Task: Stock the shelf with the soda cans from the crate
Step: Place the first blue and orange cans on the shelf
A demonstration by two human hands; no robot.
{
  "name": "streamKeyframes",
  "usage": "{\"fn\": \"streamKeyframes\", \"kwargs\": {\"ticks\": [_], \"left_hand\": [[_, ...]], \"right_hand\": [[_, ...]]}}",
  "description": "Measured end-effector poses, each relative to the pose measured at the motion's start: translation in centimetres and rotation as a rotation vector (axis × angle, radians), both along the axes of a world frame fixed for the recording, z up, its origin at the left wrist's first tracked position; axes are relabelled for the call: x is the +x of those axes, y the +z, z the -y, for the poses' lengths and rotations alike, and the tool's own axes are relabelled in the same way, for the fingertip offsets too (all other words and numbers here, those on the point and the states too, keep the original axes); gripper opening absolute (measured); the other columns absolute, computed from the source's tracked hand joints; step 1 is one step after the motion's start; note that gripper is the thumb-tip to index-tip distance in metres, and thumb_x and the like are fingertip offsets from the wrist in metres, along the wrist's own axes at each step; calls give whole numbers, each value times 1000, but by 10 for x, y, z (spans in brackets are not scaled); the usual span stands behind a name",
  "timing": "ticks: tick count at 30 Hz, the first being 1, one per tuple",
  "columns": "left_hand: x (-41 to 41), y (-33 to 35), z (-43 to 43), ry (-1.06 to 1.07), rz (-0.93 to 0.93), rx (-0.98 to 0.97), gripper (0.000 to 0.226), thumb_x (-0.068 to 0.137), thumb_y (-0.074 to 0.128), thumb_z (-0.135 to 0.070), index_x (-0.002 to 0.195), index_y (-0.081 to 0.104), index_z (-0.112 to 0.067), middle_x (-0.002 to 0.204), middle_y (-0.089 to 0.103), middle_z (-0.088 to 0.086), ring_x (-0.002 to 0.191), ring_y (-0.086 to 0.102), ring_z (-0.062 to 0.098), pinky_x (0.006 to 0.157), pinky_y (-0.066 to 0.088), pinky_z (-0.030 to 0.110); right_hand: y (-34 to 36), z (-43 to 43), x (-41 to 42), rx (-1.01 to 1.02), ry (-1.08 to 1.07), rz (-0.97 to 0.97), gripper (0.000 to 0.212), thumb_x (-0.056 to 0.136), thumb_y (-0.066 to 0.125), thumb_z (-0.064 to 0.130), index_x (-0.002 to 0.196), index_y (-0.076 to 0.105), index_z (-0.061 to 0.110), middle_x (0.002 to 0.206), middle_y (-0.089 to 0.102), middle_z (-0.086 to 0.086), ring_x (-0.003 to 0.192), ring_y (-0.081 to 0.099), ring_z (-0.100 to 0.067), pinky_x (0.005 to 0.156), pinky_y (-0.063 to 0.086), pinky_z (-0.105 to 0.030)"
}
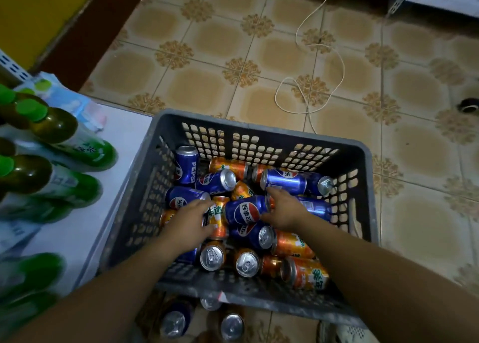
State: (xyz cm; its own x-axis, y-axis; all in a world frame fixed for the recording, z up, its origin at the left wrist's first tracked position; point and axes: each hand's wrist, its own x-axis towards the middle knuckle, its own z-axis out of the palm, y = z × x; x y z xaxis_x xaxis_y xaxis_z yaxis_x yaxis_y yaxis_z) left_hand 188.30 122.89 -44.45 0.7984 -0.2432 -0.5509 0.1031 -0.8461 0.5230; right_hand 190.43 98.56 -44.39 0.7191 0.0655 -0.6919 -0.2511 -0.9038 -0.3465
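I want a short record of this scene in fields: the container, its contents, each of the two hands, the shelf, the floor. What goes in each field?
container: grey crate, beside the shelf
contents: soda cans, blue and orange mixed, most on their sides
left hand: grips an orange can
right hand: grips a blue can
shelf: white, holds green-capped bottles
floor: patterned tiles, white cord, loose cans below the crate's near edge

Blue and orange cans [243,210] in grey lattice crate [259,132].
Floor tiles [215,39] tan with brown floral corners; left bottles [51,124] green-capped, green labels, on white shelf [121,130]; white cord [337,65] far.
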Motion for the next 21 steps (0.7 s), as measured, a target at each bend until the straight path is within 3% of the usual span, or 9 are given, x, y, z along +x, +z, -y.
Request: {"fn": "streamKeyframes", "kwargs": {"ticks": [4,10,15,19,21], "left_hand": [[-6,-29,8,50,-127,-63,66,89,65,-26,148,35,-22,152,34,2,127,44,12,100,34,21],[-20,-11,5,167,-203,-151,71,84,69,-26,147,36,-24,148,38,-1,129,45,20,107,40,36],[-24,65,-4,345,-147,-333,75,78,77,-17,143,40,-21,127,52,-8,122,50,12,101,44,31],[-44,158,-24,453,-51,-459,87,75,78,-6,147,31,-19,140,47,-3,129,46,16,104,45,42],[-63,215,-37,492,26,-495,89,77,78,-9,149,26,-18,145,42,-1,131,44,16,102,44,37]], "right_hand": [[-36,-8,3,64,3,-103,97,81,76,27,154,12,23,153,33,-10,137,38,-29,111,36,-42],[-7,-16,-5,143,-116,47,86,76,81,30,146,31,25,140,38,-7,123,47,-27,98,45,-37],[90,-36,-12,367,-212,157,77,72,84,25,135,40,26,124,50,2,105,56,-14,77,49,-18],[199,-66,-29,597,-297,265,69,69,85,19,123,44,31,116,57,6,100,61,-10,80,55,-26],[259,-85,-45,722,-302,316,66,70,84,13,122,46,29,115,57,6,100,61,-10,80,54,-25]]}}
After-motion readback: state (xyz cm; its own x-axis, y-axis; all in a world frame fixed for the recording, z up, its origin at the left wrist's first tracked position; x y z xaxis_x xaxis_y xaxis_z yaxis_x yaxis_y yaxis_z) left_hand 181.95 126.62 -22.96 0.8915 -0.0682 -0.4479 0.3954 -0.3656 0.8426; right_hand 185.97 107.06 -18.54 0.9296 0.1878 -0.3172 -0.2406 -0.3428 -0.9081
